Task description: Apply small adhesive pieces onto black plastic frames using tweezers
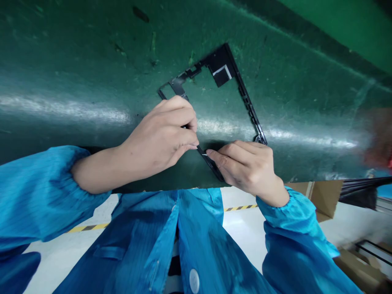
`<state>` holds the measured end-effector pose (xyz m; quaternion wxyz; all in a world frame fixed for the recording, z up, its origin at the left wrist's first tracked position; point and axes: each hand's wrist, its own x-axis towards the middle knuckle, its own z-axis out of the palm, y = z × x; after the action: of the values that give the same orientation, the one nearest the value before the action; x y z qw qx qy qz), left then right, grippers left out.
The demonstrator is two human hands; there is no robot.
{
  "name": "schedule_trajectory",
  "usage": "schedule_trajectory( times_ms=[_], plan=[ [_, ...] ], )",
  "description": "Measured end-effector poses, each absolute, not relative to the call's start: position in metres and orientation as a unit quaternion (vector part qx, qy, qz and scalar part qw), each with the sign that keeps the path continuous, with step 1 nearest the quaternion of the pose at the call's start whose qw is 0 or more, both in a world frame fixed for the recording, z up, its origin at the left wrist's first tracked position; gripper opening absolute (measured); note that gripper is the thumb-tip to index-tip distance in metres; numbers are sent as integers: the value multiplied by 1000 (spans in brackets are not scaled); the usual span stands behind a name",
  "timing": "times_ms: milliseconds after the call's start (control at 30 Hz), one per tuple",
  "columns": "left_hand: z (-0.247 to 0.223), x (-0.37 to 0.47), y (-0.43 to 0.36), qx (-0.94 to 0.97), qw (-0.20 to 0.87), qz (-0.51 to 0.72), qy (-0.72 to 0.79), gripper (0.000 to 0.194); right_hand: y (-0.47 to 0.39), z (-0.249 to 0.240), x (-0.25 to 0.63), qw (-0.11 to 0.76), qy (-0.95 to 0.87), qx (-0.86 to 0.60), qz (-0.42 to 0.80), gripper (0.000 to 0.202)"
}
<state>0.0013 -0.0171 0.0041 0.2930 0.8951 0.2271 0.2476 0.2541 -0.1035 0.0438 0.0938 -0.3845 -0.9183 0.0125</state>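
A thin black frame (243,87), rectangular with an open middle, lies slanted on the green table. Its top corner carries a wider black plate with a white L-shaped strip (226,72). My left hand (167,134) is closed over the frame's left side, thumb and forefinger pressed together at its edge. Close to it, my right hand (248,167) is closed beside the frame's lower part, with a small pale sliver at its fingertips touching the black edge. What that sliver is cannot be made out. Fingers cover part of the frame's near side.
The green table (92,61) has its near edge just in front of my blue coat. Below right, a cardboard box (329,198) stands beside a black plastic bag (359,194). Something red and blurred is at the far right.
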Motion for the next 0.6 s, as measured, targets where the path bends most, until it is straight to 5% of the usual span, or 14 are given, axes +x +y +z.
schedule_trajectory(
  times_ms=[600],
  plan=[
    [2,1,-15,898,290,248,221,29,-99,38,260,174,-903,-392,25,23]
  ],
)
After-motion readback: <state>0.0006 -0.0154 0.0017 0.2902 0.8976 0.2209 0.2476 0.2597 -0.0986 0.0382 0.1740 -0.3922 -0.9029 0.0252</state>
